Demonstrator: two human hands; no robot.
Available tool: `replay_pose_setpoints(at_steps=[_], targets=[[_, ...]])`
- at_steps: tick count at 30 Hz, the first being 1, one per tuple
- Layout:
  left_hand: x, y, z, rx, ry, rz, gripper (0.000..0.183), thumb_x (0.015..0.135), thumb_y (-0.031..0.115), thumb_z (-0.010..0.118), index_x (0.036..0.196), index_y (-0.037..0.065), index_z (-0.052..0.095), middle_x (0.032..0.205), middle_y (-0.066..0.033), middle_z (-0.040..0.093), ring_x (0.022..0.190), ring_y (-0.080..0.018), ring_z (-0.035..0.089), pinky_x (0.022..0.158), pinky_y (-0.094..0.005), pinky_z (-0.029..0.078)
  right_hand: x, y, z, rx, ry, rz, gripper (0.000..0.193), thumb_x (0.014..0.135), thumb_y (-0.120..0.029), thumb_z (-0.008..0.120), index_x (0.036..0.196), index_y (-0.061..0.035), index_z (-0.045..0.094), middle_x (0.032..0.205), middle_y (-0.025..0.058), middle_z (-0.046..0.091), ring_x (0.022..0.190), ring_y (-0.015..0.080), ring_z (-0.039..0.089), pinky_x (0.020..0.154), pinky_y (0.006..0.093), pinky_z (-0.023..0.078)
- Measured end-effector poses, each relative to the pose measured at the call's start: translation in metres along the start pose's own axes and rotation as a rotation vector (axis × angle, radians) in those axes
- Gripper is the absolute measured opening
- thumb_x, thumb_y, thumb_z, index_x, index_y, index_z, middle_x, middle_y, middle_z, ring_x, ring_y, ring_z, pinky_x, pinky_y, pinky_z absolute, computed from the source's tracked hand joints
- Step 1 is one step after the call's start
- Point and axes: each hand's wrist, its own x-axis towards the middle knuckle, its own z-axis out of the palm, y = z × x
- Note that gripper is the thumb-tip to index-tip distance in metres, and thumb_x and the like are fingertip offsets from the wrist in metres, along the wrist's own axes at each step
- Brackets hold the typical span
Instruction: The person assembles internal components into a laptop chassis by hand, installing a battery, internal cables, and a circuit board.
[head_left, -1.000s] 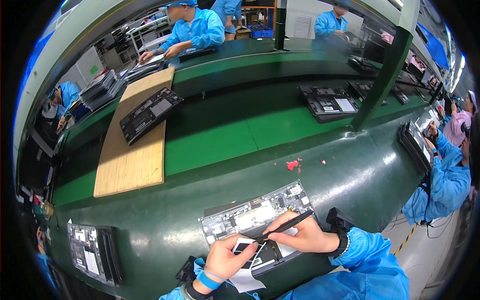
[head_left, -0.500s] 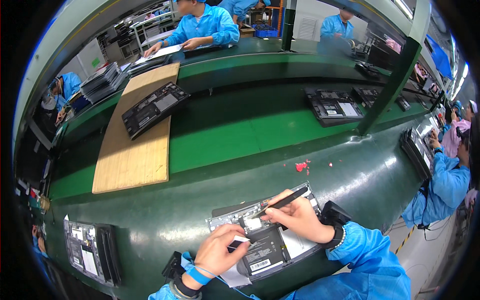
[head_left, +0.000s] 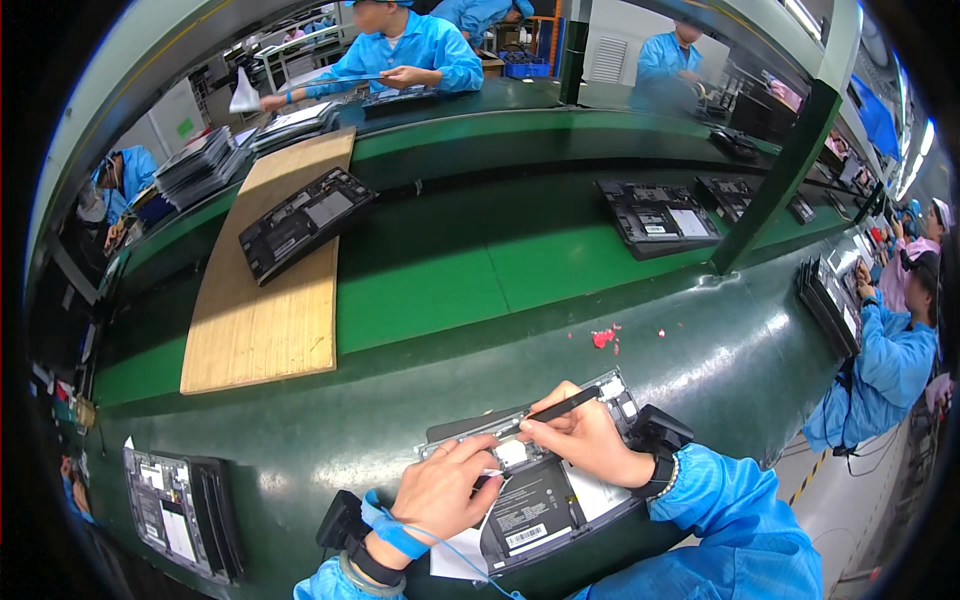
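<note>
An opened laptop base (head_left: 522, 505), with a black battery and bared circuit boards, lies in front of me on the dark green bench. My right hand (head_left: 590, 440) grips black tweezers (head_left: 568, 404) like a pen, their tips down over the board near the middle of the base. Over the left part of the base, my left hand (head_left: 445, 490) has its thumb and fingers pinched on a small white piece (head_left: 487, 473), mostly hidden by the fingers. A white sheet (head_left: 452, 562) pokes out from under the base, below my left hand.
A stack of opened laptop bases (head_left: 180, 510) stands at the left. Red scraps (head_left: 603, 339) lie beyond my work. Across the green belt, a wooden board (head_left: 265, 325) bears another base (head_left: 305, 222); more bases (head_left: 657, 217) lie right of a green post (head_left: 778, 175). Co-workers sit around.
My left hand has moved slightly forward over the board's left part. The tweezers have shifted a little left. Across the belt, a co-worker's hand has swung left with a white sheet.
</note>
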Motion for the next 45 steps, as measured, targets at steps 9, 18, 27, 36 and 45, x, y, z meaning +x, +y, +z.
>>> replay_pose_setpoints(at_steps=[9, 18, 27, 36, 45], targets=[[-0.015, -0.004, 0.007, -0.218, 0.126, -0.030, 0.013, 0.072, 0.012, 0.065, 0.079, 0.004, 0.058, 0.100, -0.0090, 0.061, 0.083, -0.0290, 0.057, 0.075, -0.0344, 0.045, 0.003, 0.003, 0.004, 0.007, -0.033, 0.062, 0.020, 0.080, -0.011, 0.065, 0.084, -0.0003, 0.048, 0.079, 0.0078, 0.062, 0.076, 0.0097, 0.061, 0.061, 0.0219, 0.049], [-0.014, -0.006, 0.008, -0.160, 0.133, 0.018, 0.013, 0.071, 0.013, 0.064, 0.079, 0.006, 0.057, 0.106, -0.0080, 0.059, 0.081, -0.0283, 0.056, 0.072, -0.0339, 0.045, 0.002, 0.003, 0.006, -0.120, -0.027, 0.085, 0.019, 0.080, -0.004, 0.063, 0.085, -0.0004, 0.045, 0.083, 0.0110, 0.062, 0.079, 0.0123, 0.061, 0.065, 0.0223, 0.050], [-0.006, -0.001, 0.001, 0.058, 0.011, 0.065, 0.009, 0.073, 0.017, 0.059, 0.077, 0.008, 0.057, 0.114, -0.0041, 0.056, 0.082, -0.0240, 0.056, 0.065, -0.0322, 0.049, 0.000, -0.008, -0.011, -0.020, 0.076, -0.100, 0.018, 0.079, -0.010, 0.065, 0.085, -0.0005, 0.051, 0.079, 0.0074, 0.062, 0.074, 0.0086, 0.060, 0.060, 0.0211, 0.047], [-0.022, -0.011, 0.014, -0.823, 0.142, -0.058, 0.007, 0.079, 0.006, 0.059, 0.083, 0.000, 0.058, 0.103, -0.0150, 0.060, 0.093, -0.0197, 0.057, 0.081, -0.0302, 0.043, 0.005, -0.015, -0.046, 0.037, 0.034, 0.143, 0.019, 0.081, -0.008, 0.062, 0.094, -0.0006, 0.050, 0.083, 0.0086, 0.062, 0.077, 0.0147, 0.063, 0.061, 0.0222, 0.049], [-0.055, -0.019, 0.027, -1.137, 0.368, -0.367, 0.009, 0.081, 0.007, 0.060, 0.085, -0.001, 0.058, 0.089, -0.0058, 0.061, 0.079, -0.0089, 0.055, 0.070, -0.0229, 0.044, 0.012, -0.007, -0.035, -0.213, 0.035, 0.061, 0.024, 0.080, -0.016, 0.065, 0.090, 0.0022, 0.054, 0.075, 0.0080, 0.063, 0.068, 0.0102, 0.061, 0.060, 0.0232, 0.049]])
